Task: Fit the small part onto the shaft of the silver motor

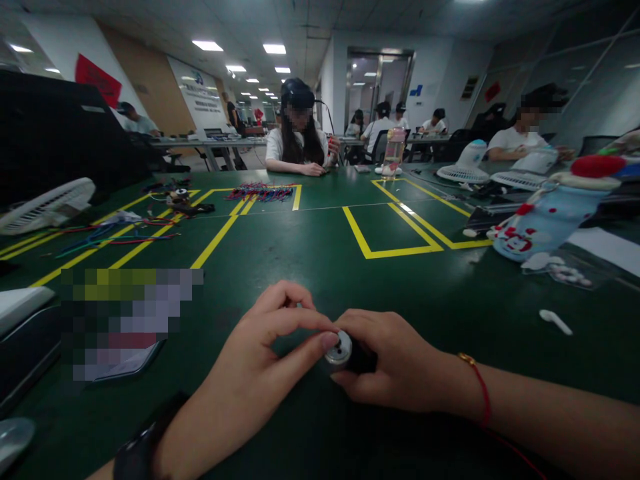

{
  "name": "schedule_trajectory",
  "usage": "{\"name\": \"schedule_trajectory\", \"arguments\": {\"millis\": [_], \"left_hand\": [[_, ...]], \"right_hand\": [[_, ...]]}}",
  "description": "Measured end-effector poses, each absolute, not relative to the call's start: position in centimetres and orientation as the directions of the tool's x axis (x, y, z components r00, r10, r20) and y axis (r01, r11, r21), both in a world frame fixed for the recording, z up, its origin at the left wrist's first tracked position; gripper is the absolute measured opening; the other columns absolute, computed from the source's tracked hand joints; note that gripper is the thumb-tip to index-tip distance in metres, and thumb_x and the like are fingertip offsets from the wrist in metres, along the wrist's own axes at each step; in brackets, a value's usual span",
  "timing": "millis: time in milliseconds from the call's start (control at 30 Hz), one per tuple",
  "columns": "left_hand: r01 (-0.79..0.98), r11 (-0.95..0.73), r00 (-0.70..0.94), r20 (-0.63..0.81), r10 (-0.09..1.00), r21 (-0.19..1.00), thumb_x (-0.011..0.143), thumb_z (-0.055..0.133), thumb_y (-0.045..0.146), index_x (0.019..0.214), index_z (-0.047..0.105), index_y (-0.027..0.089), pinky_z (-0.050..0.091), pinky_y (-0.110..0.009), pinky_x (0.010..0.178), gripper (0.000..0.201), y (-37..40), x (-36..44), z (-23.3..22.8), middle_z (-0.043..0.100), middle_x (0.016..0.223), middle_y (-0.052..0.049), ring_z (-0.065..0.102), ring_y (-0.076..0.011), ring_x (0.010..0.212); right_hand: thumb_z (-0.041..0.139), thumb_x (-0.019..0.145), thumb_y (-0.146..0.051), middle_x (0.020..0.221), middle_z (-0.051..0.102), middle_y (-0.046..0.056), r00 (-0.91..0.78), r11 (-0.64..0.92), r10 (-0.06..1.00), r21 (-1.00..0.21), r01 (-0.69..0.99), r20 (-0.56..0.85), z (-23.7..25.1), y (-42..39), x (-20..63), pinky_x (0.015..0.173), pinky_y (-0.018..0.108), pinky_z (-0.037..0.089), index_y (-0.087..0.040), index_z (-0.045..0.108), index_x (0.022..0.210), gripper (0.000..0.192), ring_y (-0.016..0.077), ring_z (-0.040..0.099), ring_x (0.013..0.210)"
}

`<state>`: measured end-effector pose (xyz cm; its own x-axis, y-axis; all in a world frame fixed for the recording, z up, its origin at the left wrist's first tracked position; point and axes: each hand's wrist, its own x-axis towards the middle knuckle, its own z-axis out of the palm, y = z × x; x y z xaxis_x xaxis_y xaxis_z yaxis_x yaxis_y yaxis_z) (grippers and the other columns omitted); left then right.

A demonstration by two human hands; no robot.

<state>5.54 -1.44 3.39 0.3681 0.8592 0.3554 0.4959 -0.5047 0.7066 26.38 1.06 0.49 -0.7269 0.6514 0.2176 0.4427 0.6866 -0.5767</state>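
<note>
- One small metal cylinder (pixel 342 353), silvery, with a round end face marked by dark spots, perhaps holes.
- The face is turned upward, with a strip of shiny side wall showing below it; the exact tilt cannot be told.
- It sits in the fingers of the right hand (pixel 395 360), which hide much of it.
- The left hand's (pixel 273 340) thumb and forefinger are at its left edge.
- Whether it touches the table (pixel 295 250) is hidden.
</note>
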Motion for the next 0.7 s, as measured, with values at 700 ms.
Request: {"name": "schedule_trajectory", "arguments": {"millis": [700], "left_hand": [[0.533,-0.376,0.487,0.088,0.869,0.758,0.09,0.059,0.034,0.099,0.071,0.03,0.044,-0.029,0.082,0.016,0.8,2.4,1.2,0.059,0.1,0.0,0.057,-0.0182,0.092]], "right_hand": [[0.068,0.075,-0.024,0.095,0.063,0.002,-0.724,0.658,0.657,-0.628,0.415,0.209,0.6,1.1,26.8,0.066,0.025,0.04,-0.019,0.06,0.105,0.032,0.0147,0.055,0.077]]}}
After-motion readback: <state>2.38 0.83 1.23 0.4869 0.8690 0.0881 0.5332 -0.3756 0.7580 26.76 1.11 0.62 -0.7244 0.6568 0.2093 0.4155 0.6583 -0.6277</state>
